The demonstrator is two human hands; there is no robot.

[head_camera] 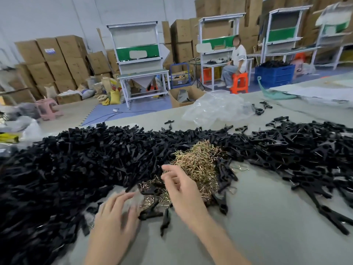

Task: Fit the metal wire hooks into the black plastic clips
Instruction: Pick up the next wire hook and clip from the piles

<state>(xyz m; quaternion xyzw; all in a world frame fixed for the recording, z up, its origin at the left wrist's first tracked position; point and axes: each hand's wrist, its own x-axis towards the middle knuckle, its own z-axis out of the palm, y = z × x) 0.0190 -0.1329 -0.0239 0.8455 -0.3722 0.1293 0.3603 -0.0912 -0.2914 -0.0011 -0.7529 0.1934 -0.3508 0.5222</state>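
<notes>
A heap of brass-coloured metal wire hooks lies mid-table, ringed by a wide pile of black plastic clips. My right hand hovers over the near edge of the hook heap, fingers loosely curled, thumb and forefinger close together; whether they pinch a hook is not visible. My left hand is blurred, its fingers spread and reaching toward loose clips and hooks just in front of it. It holds nothing that I can make out.
The grey table shows bare surface at the near right. More clips spread to the right. A crumpled clear plastic bag lies at the far edge. Beyond are workbenches, cardboard boxes and a seated person.
</notes>
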